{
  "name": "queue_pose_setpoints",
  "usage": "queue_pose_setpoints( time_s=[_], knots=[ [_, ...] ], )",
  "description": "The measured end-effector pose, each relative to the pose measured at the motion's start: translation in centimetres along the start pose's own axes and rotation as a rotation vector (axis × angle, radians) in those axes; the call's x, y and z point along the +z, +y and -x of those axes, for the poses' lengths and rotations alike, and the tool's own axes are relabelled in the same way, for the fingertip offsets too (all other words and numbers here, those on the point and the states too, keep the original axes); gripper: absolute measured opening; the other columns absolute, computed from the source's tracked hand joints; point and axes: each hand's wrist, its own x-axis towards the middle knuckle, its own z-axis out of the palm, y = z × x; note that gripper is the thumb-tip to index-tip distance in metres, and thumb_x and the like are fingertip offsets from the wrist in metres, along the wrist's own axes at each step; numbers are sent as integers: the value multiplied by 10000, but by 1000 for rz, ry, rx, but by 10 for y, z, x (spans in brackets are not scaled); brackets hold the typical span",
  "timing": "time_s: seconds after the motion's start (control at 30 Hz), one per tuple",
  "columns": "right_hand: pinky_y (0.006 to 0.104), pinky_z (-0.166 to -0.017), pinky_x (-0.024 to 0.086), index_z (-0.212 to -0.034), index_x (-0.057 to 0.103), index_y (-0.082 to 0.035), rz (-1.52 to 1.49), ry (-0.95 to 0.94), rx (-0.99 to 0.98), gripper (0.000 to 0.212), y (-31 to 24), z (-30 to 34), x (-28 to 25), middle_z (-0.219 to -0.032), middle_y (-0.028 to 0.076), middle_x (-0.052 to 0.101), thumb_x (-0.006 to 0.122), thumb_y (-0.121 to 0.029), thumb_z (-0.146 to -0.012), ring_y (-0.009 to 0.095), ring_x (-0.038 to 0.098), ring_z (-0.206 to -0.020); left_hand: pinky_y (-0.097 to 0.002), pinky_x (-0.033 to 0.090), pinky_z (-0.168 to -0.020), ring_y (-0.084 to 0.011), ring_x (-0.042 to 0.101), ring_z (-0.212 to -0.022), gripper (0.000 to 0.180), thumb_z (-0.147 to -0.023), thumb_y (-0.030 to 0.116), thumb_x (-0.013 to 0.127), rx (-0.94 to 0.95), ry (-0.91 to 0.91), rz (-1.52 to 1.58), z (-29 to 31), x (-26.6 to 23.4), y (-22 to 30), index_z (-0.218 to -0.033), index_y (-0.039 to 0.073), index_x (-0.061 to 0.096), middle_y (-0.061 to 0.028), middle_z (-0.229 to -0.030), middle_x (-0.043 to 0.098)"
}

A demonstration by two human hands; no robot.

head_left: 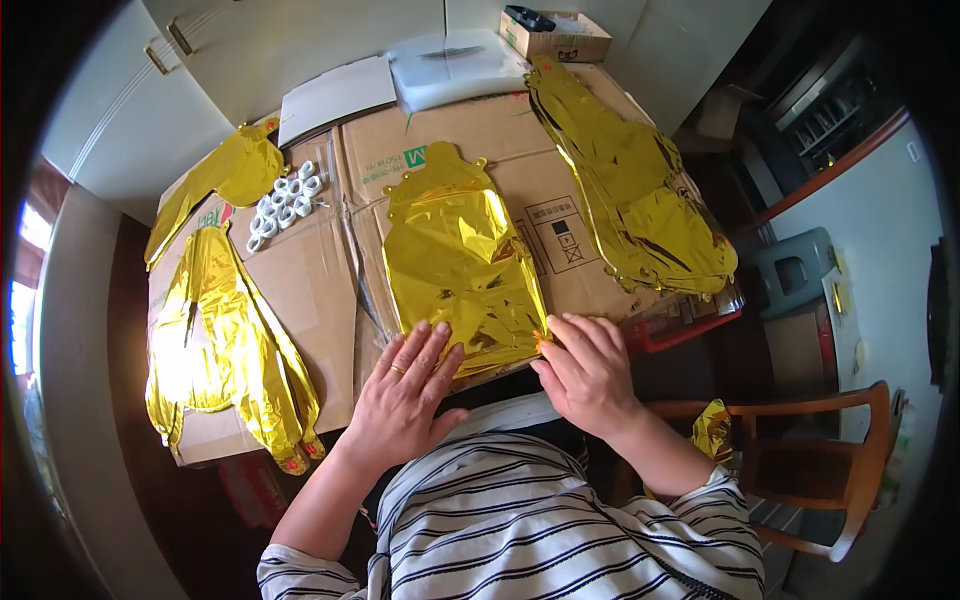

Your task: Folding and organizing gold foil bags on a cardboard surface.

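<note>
A flat, uninflated gold foil balloon (455,260) lies in the middle of the cardboard-covered table, its near end at the front edge. My left hand (408,385) rests on its near left part, palm down with fingers stretched out. There is a ring on one finger. At the near right corner, my right hand (588,378) has its thumb and fingers closed on the balloon's edge, beside a small orange spot. The foil between both hands is creased and shiny.
More gold foil balloons lie flat: a stack (640,190) at right, one (225,165) far left, others (215,330) near left. White rolls (285,207) cluster between. Behind are a white sheet (335,97), a clear plastic pile (455,75) and a small box (560,42). A wooden chair (865,460) stands right.
</note>
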Motion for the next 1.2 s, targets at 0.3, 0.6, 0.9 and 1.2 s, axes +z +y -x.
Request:
queue_pose_setpoints(
  time_s=[0.3, 0.6, 0.9, 1.2],
  knots=[
    [488, -1018, 457, -1023, 703, 10, 114, 93, -26, 232, -3, 7, 18, -1153, 183, 682, 702, -179, -888, 336, 634, -1105, -448, 480, -1074, -349, 611, -1248, 417, -866, 127, 737, 413, 165, 287, -102, 29, -1, -1254, -3, 657, -183, -1314, 645],
    [467, -1011, 480, -1100, 695, 37, 67, 76, -208, 316, 23, 15, 10, -1197, 168, 674, 708, -163, -855, 327, 629, -1120, -482, 443, -1096, -356, 543, -1338, 474, -865, 178, 718, 357, 124, 128, -134, 20, -51, -1319, 59, 651, -144, -1397, 619],
    [461, -1002, 473, -1058, 681, 1, -157, 48, -50, 249, 25, -14, 3, -1129, 130, 671, 721, -148, -864, 291, 623, -1072, -550, 269, -1216, -343, 393, -1476, 617, -919, 331, 658, 251, -6, 36, -132, 19, -50, -1478, 103, 530, -139, -1539, 497],
    [526, -1148, 365, -1308, 614, 23, 55, -15, -59, 468, 8, -11, 32, -1353, 215, 599, 675, -237, -923, 375, 542, -1293, -533, 276, -1210, -331, 383, -1472, 626, -946, 353, 629, 260, 16, 34, -132, 19, -49, -1504, 105, 489, -123, -1570, 456]
  ],
)
